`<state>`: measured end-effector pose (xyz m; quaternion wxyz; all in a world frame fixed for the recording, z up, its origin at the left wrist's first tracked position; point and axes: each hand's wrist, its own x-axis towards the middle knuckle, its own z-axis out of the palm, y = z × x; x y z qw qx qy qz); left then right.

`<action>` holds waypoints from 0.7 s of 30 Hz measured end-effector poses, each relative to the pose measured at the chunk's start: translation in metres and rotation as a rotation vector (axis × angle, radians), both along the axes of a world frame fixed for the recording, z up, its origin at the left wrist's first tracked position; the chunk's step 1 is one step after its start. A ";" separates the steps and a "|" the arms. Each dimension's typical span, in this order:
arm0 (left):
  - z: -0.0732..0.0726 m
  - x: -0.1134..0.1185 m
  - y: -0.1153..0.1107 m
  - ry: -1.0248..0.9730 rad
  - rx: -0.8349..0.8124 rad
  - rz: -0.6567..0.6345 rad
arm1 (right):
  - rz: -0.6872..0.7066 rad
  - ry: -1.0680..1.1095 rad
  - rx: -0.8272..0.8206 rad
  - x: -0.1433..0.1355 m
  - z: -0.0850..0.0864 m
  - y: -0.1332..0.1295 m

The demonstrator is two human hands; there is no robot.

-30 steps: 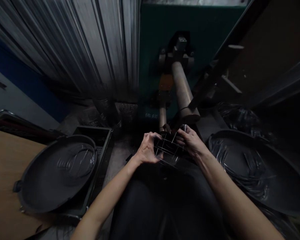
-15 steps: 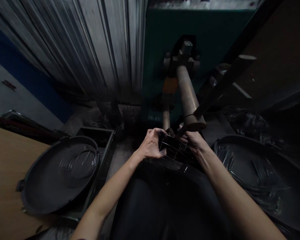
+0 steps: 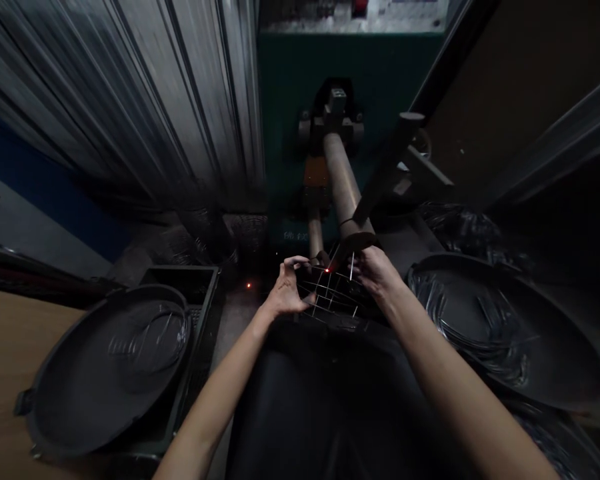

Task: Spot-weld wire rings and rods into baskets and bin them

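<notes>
In the head view I see 2 bare hands at a small wire grid (image 3: pixel 327 287), which sits between them just below the tip of a green machine's (image 3: pixel 285 80) thick metal cylinder (image 3: pixel 343 180). The left hand (image 3: pixel 286 291) makes a wide C, thumb and fingertips well apart, holding the grid by its left side. The right hand (image 3: pixel 375 270) has its fingers curled in close beside a short bright wire (image 3: pixel 351 267); what they pinch, I cannot tell. 1 red-hot spot (image 3: pixel 327 270) glows at the grid's far edge, and another spark (image 3: pixel 249 285) shows left of the left hand. The left basin (image 3: pixel 75 387) holds looped wire (image 3: pixel 177 337); the right basin (image 3: pixel 565 353) has bundled wire pieces (image 3: pixel 443 313) in it.
</notes>
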<state>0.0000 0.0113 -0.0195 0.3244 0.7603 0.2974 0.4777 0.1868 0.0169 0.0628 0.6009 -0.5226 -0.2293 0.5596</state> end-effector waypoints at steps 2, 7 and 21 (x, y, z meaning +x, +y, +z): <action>-0.002 -0.001 0.000 -0.008 0.019 0.017 | 0.065 -0.029 0.057 -0.001 -0.002 0.001; -0.001 -0.007 0.004 -0.024 0.062 0.056 | 0.136 -0.108 0.145 -0.008 -0.011 0.006; 0.004 -0.014 0.013 -0.057 0.040 0.039 | 0.137 -0.141 0.117 -0.013 -0.023 0.022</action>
